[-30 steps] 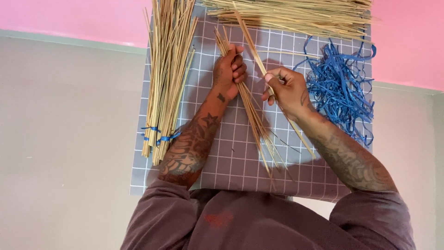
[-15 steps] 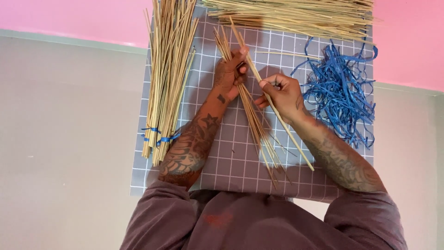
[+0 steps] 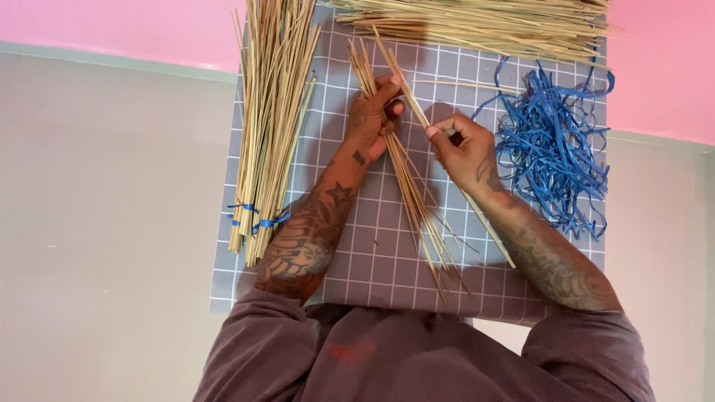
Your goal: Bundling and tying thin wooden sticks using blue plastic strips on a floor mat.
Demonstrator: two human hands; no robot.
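1. I see a small bunch of straws (image 3: 408, 186) slanting over the middle of the grey grid mat (image 3: 372, 253).
2. My left hand (image 3: 372, 115) is closed around its upper part.
3. My right hand (image 3: 463, 145) pinches a single straw (image 3: 488, 232) just beside the bunch.
4. Tied straw bundles (image 3: 268, 134) lie left, blue ribbon (image 3: 551, 149) right, loose straws (image 3: 477, 22) beyond.

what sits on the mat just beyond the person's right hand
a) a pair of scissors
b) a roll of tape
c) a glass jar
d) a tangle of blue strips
d: a loose tangle of blue strips lies on the grey gridded mat just past the right hand, which pinches a single straw stick; no scissors, tape or jar is in view.
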